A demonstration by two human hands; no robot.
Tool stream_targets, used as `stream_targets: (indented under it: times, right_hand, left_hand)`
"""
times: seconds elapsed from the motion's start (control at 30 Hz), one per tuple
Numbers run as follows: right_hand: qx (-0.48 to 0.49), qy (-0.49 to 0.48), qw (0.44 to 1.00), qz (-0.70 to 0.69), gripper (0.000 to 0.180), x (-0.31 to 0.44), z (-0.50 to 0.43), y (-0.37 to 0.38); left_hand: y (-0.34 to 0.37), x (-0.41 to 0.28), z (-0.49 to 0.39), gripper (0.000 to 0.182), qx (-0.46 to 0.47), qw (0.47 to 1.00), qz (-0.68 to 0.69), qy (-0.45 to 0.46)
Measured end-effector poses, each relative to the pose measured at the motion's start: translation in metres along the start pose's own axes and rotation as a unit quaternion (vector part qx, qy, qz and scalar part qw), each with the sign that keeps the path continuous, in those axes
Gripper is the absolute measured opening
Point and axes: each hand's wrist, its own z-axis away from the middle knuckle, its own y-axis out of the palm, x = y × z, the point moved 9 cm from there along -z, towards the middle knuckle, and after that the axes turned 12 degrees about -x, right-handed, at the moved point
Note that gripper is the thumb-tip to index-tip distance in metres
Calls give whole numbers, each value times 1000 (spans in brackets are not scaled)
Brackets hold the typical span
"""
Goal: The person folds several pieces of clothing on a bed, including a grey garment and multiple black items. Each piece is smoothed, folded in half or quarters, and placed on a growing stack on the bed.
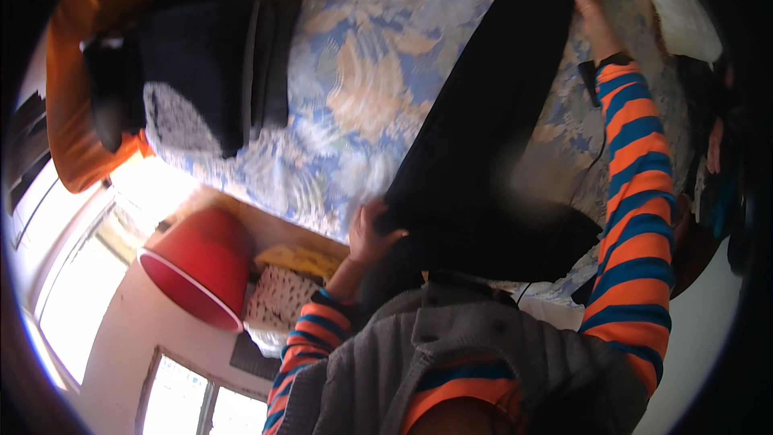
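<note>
Black trousers (483,103) lie stretched out over a bed-like surface with a blue and beige floral cover (368,78). At the far end of the cloth, my right hand (589,6) rests on its edge, fingers extended. My left hand (369,232) is at the near left edge of the trousers, thumb apart from the fingers, with part of the cloth between them. Whether its fingers close firmly on the cloth is hard to see. A stack of folded dark clothes (199,72) lies to the left, with a grey speckled patch on its lower corner.
Orange fabric (78,103) hangs beyond the folded stack. A red bucket (205,266) and a spotted bundle (282,299) are past the surface's left edge. White material (682,6) lies at the upper right, above dark items (706,121). A thin cable runs beside the trousers.
</note>
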Motion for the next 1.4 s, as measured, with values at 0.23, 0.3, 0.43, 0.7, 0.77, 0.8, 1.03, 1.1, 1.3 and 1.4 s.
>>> stream_targets:
  times: [0.23,0.3,0.43,0.7,0.77,0.8,1.03,1.1,1.3,1.4]
  right_hand:
    - [14,150,988,-25,55,-18,-10,-8]
    - [10,173,981,-91,53,-14,-6,-5]
    - [-28,168,982,-76,50,-6,5,-3]
    - [-109,145,970,-164,49,25,15,-7]
    - [-106,-73,991,-24,47,66,15,-22]
    - [-87,-285,948,108,53,98,30,-25]
    - [-59,-502,801,321,49,87,20,-49]
    - [-104,-150,977,110,41,36,-25,-75]
    - [-182,-102,975,77,74,-23,65,-75]
    - [-162,-204,953,153,70,-35,174,-71]
  left_hand:
    - [-8,13,16,54,96,987,-130,26]
    - [-11,17,21,48,112,984,-136,10]
    - [-13,12,37,35,134,983,-112,60]
    - [-34,62,76,25,102,980,-148,-79]
    - [-38,72,81,25,95,980,-141,-108]
    - [-39,74,83,25,91,980,-131,-115]
    - [-47,64,71,30,34,985,-155,-66]
    - [-52,58,63,29,15,985,-159,-61]
    - [-57,23,34,33,-7,982,-188,-2]
    - [-50,5,11,31,-46,986,-159,4]
